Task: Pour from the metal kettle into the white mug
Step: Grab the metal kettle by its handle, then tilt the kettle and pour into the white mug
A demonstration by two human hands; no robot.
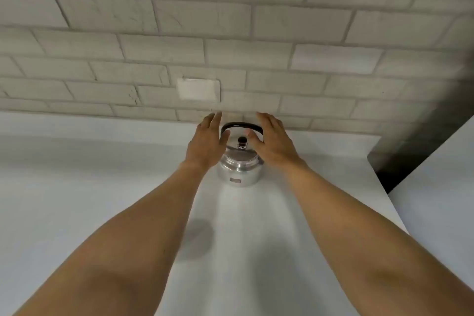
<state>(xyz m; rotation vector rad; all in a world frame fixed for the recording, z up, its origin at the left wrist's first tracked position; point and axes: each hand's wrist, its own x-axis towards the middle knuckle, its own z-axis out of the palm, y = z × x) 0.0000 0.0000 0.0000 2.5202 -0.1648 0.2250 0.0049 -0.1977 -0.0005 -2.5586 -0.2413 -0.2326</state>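
The metal kettle stands upright at the centre of the frame on the white counter, near the brick wall. The left hand and the right hand are spread with fingers apart on either side of its black handle; neither holds anything.

The polished, round-bodied metal kettle stands upright on the white countertop, close to the pale brick wall. Its domed lid is seated and carries a dark round knob at the centre. A black arched handle stands raised over the lid. A small rectangular label shows low on the near face of the body. The sides of the kettle are partly hidden. The spout cannot be made out. The white mug is out of view.
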